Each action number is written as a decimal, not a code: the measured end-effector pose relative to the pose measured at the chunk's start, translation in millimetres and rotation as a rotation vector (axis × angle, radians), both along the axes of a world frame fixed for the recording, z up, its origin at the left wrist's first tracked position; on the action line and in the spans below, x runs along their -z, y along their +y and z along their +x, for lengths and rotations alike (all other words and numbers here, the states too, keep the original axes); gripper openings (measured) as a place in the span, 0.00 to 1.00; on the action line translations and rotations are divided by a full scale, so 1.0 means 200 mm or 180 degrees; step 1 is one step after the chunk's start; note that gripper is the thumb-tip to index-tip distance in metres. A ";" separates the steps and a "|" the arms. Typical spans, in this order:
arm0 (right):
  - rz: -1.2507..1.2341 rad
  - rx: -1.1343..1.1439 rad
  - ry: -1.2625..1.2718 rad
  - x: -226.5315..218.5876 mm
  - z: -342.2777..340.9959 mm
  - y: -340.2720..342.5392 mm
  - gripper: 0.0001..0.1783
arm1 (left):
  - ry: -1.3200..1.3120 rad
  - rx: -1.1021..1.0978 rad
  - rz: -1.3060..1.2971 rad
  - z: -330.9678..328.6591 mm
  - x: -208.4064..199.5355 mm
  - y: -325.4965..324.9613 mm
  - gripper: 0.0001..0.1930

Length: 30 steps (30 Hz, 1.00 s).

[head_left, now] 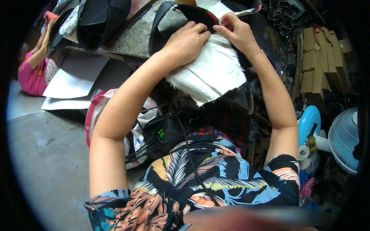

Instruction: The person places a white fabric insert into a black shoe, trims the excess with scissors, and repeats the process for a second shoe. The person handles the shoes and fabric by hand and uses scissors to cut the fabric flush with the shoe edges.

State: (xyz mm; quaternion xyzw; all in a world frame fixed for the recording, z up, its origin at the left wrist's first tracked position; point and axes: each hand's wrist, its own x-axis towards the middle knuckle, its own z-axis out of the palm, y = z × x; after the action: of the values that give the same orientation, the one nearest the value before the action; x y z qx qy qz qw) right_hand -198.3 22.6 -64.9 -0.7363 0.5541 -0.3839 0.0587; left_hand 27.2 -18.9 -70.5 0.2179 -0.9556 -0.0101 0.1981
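A white cloth (212, 73) with frayed edges hangs toward me from a curved black leather-like piece (156, 32). My left hand (189, 42) is closed over the cloth's upper edge where it meets the black piece, knuckles up. Just to its right, my right hand (237, 32) has its thumb stretched toward the left fingertips and its other fingers curled. Its thumb tip is at the rim of the black piece; whatever lies in that pinch is too small to make out. The left fingertips are partly hidden behind the hand.
Behind the hands lies a grey stone slab (133, 38) with another black leather-like piece (102, 23). White sheets (79, 73) stick out at left, near a person in pink (32, 75). Cardboard pieces (322, 57) and a blue-and-white fan (345, 138) stand right. Cables (169, 115) hang before me.
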 end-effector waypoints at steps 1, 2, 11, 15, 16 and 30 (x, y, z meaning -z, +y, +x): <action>0.0132 0.0179 0.0107 0.01 0.00 -0.01 0.17 | 0.0056 0.0020 0.0049 0.00 0.00 -0.01 0.20; 0.0084 0.0258 0.0201 0.02 0.01 -0.01 0.18 | 0.0152 -0.0012 0.0014 -0.01 0.00 -0.01 0.20; 0.0216 0.0125 -0.0389 0.07 -0.05 -0.06 0.13 | -0.0476 -0.0236 0.0031 -0.06 -0.03 0.04 0.34; 0.0655 0.0106 -0.0670 0.08 -0.06 -0.07 0.14 | -0.0307 -0.0205 -0.0170 -0.07 -0.02 0.05 0.37; 0.0417 0.0070 -0.0447 0.09 -0.07 -0.07 0.14 | -0.0384 -0.0166 -0.0174 -0.07 -0.01 0.05 0.37; 0.1181 -0.0237 -0.1440 0.17 -0.18 -0.13 0.16 | -0.0692 0.1091 0.0208 -0.17 -0.05 0.38 0.37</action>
State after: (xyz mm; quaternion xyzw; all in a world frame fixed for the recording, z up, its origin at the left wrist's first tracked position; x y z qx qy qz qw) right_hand -234.3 -3.6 -99.5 -0.6286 0.5602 -0.4280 0.3284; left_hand -6.9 57.6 -61.3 0.0582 -0.9936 -0.0510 0.0820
